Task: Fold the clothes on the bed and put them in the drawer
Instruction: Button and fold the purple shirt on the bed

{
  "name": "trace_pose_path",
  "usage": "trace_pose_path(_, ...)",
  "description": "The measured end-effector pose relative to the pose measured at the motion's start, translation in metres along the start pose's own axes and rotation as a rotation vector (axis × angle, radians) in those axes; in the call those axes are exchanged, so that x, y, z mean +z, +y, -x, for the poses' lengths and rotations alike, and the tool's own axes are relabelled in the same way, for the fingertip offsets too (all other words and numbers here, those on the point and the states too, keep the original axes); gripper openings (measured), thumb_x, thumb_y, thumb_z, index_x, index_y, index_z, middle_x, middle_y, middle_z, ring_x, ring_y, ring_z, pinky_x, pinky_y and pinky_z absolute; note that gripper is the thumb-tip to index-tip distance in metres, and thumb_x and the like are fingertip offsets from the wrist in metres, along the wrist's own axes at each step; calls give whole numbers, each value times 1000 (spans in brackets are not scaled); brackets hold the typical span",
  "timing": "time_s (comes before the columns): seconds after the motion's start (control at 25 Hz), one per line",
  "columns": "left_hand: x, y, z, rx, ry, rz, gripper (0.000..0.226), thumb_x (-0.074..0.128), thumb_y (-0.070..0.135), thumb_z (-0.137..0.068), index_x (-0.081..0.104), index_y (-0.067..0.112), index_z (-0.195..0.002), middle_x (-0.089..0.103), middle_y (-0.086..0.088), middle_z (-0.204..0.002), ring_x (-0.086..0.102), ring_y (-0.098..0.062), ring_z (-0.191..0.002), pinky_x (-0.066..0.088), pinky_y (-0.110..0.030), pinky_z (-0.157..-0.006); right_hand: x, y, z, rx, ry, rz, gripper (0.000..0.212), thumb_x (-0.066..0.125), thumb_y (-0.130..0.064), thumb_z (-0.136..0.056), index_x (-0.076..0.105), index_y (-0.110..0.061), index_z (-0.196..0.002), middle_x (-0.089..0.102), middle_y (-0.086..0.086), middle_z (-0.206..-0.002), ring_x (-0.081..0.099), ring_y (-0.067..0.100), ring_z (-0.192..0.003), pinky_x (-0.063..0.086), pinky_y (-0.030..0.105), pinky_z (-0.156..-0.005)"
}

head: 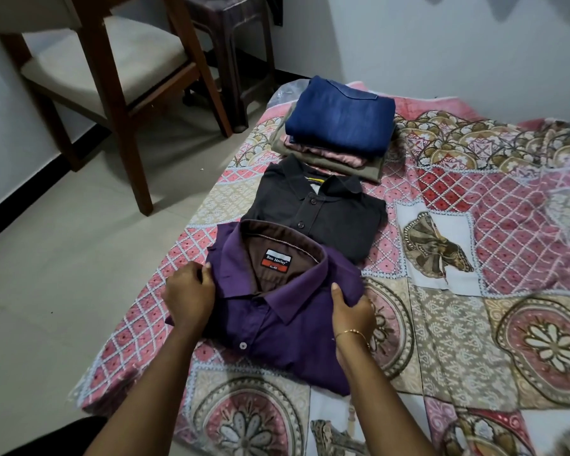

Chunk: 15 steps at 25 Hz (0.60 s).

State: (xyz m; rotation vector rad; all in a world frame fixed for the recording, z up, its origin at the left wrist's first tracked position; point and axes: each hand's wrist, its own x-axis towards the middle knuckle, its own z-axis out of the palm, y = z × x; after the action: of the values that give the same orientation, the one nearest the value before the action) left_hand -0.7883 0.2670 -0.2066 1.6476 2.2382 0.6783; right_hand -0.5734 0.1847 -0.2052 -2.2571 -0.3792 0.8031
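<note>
At the near edge of the bed [474, 340], the folded purple shirt [277, 317] lies flat; my left hand [189, 296] and right hand [352, 311] pinch its sides. I'd lift evenly, keeping the collar square, before joining the black shirt [316, 215].

A purple shirt [277, 311] is laid folded into a rectangle on the patterned bed cover [458, 340], collar up and facing away, with a brown inner collar band and a white-and-red label showing; one white button is seen on its front. Just beyond the purple shirt, with edges touching or slightly overlapped, a folded dark shirt [316, 215] is placed, its collar and two dark buttons visible. Further beyond the purple shirt, a stack [336, 133] is set: folded blue denim on top, pink and olive garments beneath it.
</note>
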Motion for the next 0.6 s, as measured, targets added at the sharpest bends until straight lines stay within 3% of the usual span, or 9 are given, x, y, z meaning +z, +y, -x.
trace_pose_path(0.12, 0, 3, 0, -84, -51, 156, 28, 40, 18, -99, 52, -5, -86, 55, -25, -88, 50, -34, -80, 30, -37, -68, -1, -5, 3, -41, 29, -160, 42, 68, -31, -82, 61, 5, -104, 64, 23, -106, 59, 37, -100, 42, 34, -82)
trace_pose_path(0.2, 1, -1, -7, -116, -92, 120, 38, 40, 34, -98, 51, -2, -89, 54, -20, -90, 53, -35, -84, 36, -39, -71, -3, -6, 2, -47, 5, -260, 33, 69, -28, -81, 62, 1, -95, 66, 20, -98, 61, 34, -95, 43, 33, -78)
trace_pose_path(0.32, 2, -11, -20, -107, -222, 15, 54, 42, 53, -93, 58, 1, -88, 61, -18, -90, 57, -38, -85, 39, -37, -69, -4, 0, -3, 117, -151, -478, 24, 76, -30, -75, 65, -8, -77, 69, 12, -89, 64, 28, -84, 52, 37, -74)
trace_pose_path(0.4, -1, -10, -24, -109, -286, 68, 48, 47, 44, -95, 60, 1, -79, 64, -21, -88, 58, -37, -85, 37, -35, -67, -3, 6, -9, 228, -258, -589, 33, 80, -35, -68, 68, -8, -83, 71, 14, -92, 66, 29, -83, 56, 43, -77)
trace_pose_path(0.48, -2, -4, -25, -93, -245, 95, 37, 48, 28, -97, 56, 2, -71, 63, -25, -90, 57, -37, -84, 37, -36, -67, -4, 7, -11, 322, -368, -667, 49, 81, -39, -62, 67, -8, -97, 72, 14, -94, 68, 29, -86, 56, 43, -78)
trace_pose_path(0.6, 0, 0, -20, -31, -194, 116, 34, 39, 16, -100, 56, -9, -84, 57, -29, -99, 52, -38, -90, 34, -39, -75, -5, 6, -9, 346, -431, -687, 69, 84, -45, -46, 68, -9, -102, 72, 14, -97, 68, 31, -91, 56, 47, -80)
